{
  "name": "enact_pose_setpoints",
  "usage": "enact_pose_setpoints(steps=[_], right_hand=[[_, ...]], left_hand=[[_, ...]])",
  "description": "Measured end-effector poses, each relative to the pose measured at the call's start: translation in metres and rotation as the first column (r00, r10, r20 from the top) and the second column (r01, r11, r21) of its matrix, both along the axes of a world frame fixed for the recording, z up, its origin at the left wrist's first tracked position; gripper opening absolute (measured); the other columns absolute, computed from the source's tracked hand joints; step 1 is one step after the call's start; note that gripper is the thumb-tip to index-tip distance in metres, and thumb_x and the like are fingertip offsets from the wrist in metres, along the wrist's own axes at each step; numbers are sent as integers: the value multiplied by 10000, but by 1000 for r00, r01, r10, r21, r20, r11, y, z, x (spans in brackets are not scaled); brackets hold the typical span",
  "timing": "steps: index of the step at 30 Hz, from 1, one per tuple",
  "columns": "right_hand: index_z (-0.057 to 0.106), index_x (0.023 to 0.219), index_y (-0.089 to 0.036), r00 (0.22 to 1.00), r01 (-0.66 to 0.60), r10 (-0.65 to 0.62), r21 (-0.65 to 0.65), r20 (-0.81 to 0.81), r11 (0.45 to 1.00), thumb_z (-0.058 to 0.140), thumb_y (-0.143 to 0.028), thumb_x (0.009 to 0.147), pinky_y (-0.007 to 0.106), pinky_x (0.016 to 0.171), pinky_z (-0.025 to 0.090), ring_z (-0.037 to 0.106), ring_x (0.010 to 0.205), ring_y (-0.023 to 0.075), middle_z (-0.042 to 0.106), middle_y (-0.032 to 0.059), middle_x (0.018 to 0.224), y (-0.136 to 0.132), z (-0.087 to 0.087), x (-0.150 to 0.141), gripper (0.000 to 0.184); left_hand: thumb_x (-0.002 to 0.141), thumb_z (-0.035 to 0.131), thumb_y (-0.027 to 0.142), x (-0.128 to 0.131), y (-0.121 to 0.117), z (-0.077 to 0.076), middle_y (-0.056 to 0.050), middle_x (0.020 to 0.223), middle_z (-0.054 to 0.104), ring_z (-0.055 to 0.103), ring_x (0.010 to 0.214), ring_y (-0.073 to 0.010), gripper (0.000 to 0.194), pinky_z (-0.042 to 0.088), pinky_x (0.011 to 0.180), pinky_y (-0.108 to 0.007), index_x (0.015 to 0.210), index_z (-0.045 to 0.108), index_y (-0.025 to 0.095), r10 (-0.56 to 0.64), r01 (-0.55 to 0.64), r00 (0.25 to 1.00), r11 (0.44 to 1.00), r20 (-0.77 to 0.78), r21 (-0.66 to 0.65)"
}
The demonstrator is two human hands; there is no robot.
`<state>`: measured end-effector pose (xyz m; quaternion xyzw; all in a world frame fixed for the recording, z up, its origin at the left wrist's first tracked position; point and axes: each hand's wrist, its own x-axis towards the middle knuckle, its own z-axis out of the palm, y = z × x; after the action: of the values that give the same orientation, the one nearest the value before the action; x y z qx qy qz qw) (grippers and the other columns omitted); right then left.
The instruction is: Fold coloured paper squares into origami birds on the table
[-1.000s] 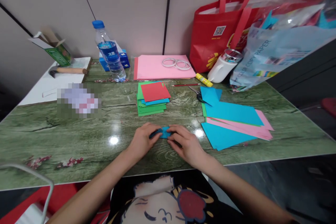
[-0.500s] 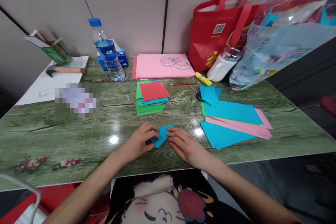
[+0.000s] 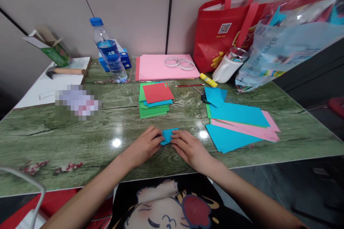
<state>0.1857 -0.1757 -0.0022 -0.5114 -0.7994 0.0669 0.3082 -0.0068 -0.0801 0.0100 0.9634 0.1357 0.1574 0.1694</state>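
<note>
A small folded blue paper (image 3: 168, 135) lies on the green wood-patterned table (image 3: 80, 139) near its front edge. My left hand (image 3: 146, 145) presses on its left side with curled fingers. My right hand (image 3: 188, 147) pins its right side, fingers bent down onto it. Most of the paper is hidden under my fingers; only a small blue patch shows between the hands.
A stack of green, blue and red paper squares (image 3: 155, 99) lies behind my hands. Blue and pink sheets (image 3: 239, 123) spread at right, with scissors (image 3: 201, 96), a pencil (image 3: 189, 86) and a glue stick (image 3: 208, 80). Farther back stand a water bottle (image 3: 109, 52), pink sheets (image 3: 163, 67) with tape rolls (image 3: 179, 63), and a red bag (image 3: 228, 28).
The blue paper was opened out into a wider pointed shape half a second ago. Now it is folded smaller again, and both hands have closed in over it.
</note>
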Motion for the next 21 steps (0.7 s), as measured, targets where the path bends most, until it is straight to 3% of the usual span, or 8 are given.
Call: enact_pose_setpoints(steps=[5,11,16,21], right_hand=[[596,865,-172,991,111,-109,-25,71,993,481,-168,874,341,728,514,550,874,202,596,89,885,3,1,-9,115],[581,851,-176,974,207,-204,-13,96,978,490,-170,854,305,630,486,530,839,209,587,91,890,3,5,-18,92],[578,822,-161,962,241,-243,27,126,970,482,-154,858,300,576,485,535,832,217,595,108,914,5,3,-21,102],[583,817,-142,951,270,-267,3,155,963,498,-143,851,314,563,501,544,857,229,606,115,952,8,4,-22,91]], left_hand=[[868,437,141,2,1,3,-87,927,567,476,867,-192,153,468,758,-337,938,573,142,-48,49,999,998,-26,42],[883,441,193,6,3,2,-65,875,550,480,849,-179,142,463,738,-324,896,578,156,16,-16,1000,999,-2,-46],[894,437,204,10,3,2,-54,843,535,488,824,-176,142,458,722,-313,861,568,158,25,-26,999,999,-26,-41],[870,485,214,16,2,3,-44,757,525,491,743,-180,167,451,651,-302,723,529,148,131,-132,988,991,-79,-18]])
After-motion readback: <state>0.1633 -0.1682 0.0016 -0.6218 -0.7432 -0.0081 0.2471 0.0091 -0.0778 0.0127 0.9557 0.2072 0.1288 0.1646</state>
